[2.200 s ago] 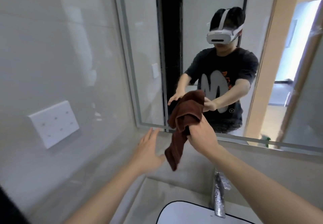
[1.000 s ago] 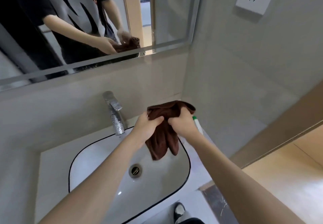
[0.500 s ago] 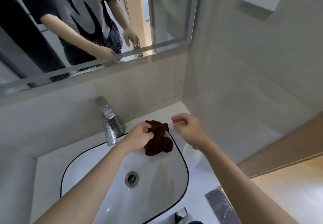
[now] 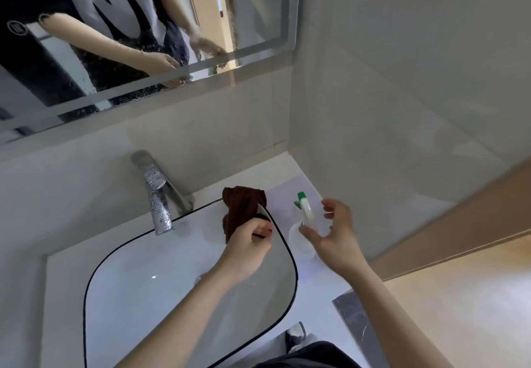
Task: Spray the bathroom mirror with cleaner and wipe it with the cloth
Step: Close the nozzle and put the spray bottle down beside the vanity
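Cloth set down, right hand (image 4: 334,234) moves to the spray bottle (image 4: 305,216)

The brown cloth (image 4: 242,209) now lies over the basin (image 4: 143,296) rim on the counter (image 4: 290,192), left hand (image 4: 248,242) grip pinched on its end; right fingers, spread apart, have reached the bottle.

Left hand (image 4: 248,241) hides bottom of brown cloth (image 4: 242,206). Right hand (image 4: 333,235) covers part of spray bottle (image 4: 306,218). Mirror (image 4: 172,23) cut off at top and left.
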The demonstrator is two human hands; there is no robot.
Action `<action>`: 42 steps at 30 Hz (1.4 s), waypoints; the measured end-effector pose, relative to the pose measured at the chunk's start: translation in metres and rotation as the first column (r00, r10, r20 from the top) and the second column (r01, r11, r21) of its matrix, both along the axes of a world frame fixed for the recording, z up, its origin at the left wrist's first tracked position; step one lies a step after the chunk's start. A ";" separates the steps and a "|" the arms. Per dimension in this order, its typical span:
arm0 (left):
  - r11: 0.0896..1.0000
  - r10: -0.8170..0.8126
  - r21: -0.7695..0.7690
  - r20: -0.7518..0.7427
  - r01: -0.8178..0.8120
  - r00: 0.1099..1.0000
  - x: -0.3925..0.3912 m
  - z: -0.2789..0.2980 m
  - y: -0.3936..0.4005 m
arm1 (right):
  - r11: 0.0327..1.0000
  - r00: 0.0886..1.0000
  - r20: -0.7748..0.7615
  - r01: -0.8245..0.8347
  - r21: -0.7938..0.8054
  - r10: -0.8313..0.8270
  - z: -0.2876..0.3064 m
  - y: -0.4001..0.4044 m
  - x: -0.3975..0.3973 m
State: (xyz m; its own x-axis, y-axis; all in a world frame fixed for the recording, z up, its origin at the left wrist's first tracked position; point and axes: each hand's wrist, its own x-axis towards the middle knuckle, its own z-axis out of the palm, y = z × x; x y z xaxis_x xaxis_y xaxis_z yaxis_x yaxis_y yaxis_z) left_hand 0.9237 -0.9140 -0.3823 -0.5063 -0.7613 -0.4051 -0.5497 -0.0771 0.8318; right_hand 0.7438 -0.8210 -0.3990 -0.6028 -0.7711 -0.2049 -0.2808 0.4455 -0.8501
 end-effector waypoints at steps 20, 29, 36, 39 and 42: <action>0.997 0.009 0.073 -0.019 -0.008 1.000 -0.018 0.017 0.006 | 0.979 0.989 0.051 0.142 -0.147 -0.135 0.003 -0.013 0.001; 0.982 0.128 -0.088 -0.337 -0.166 0.933 -0.035 0.090 -0.008 | 0.819 0.973 0.231 0.149 -0.554 -0.021 0.112 -0.029 -0.010; 0.900 0.060 -0.312 -0.603 -0.304 0.795 -0.023 0.208 -0.015 | 0.694 0.988 0.032 -0.083 -0.715 0.151 0.190 -0.031 0.010; 0.937 -0.007 -0.245 -0.725 -0.249 0.689 -0.016 0.245 -0.008 | 0.669 0.976 0.011 -0.139 -0.730 0.215 0.214 -0.029 0.026; 0.965 -0.009 -0.165 -0.796 -0.203 0.605 -0.007 0.260 0.001 | 0.648 0.965 0.018 -0.162 -0.745 0.261 0.225 -0.028 0.040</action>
State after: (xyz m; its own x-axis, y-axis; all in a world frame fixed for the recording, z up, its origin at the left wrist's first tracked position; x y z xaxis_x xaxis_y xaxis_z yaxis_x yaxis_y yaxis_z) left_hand 0.9164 -0.9134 -0.1228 -0.4634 -0.8363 0.2931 0.3237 0.1481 0.9345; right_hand 0.7836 -0.8494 -0.1739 -0.4150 -0.8036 0.4267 -0.1679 -0.3933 -0.9040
